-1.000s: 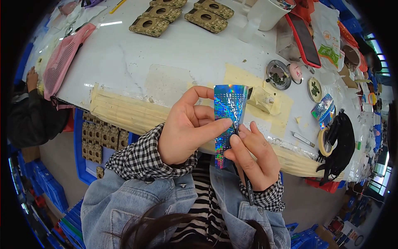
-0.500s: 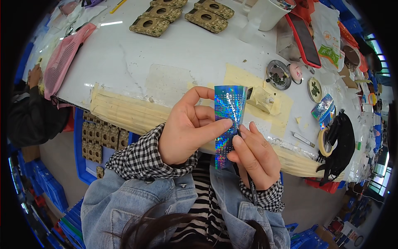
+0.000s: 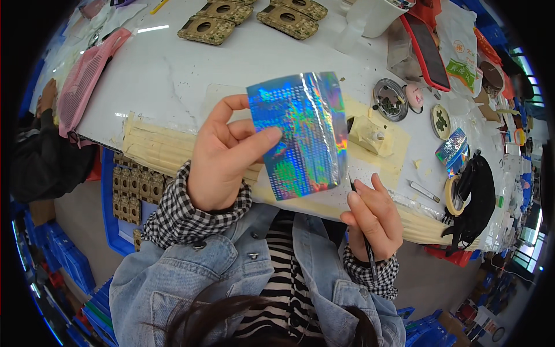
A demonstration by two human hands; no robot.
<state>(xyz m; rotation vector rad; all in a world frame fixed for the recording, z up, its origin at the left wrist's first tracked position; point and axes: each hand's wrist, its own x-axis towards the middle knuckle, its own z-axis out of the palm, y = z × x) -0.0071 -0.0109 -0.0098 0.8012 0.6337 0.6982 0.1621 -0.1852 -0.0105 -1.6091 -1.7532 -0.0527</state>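
My left hand [image 3: 218, 159] pinches a shiny blue holographic sheet [image 3: 298, 139] by its left side, thumb on top. Rows of tiny cut marks cover the sheet, which bends slightly at its right edge. To its lower right, my right hand [image 3: 378, 222] is closed round slim black tweezers [image 3: 370, 257]. Their dark tip points up near the sheet's lower right corner, apart from it. Just beyond the sheet a small block wrapped in yellow tape [image 3: 370, 136] sits on the table, partly beside my right hand's reach.
Camouflage model hulls [image 3: 286, 21] lie at the far edge; more fill a blue tray [image 3: 108, 225] below left. Rightward are a metal dish [image 3: 390, 98], a red-cased phone [image 3: 428, 55], a tape roll [image 3: 452, 198] and black cloth [image 3: 477, 191]. Another person's hand [image 3: 48, 95] is far left.
The sheet, narrow and folded or edge-on before, now shows its wide face. My left hand has moved left with it; my right hand has drawn away to the right with the tweezers.
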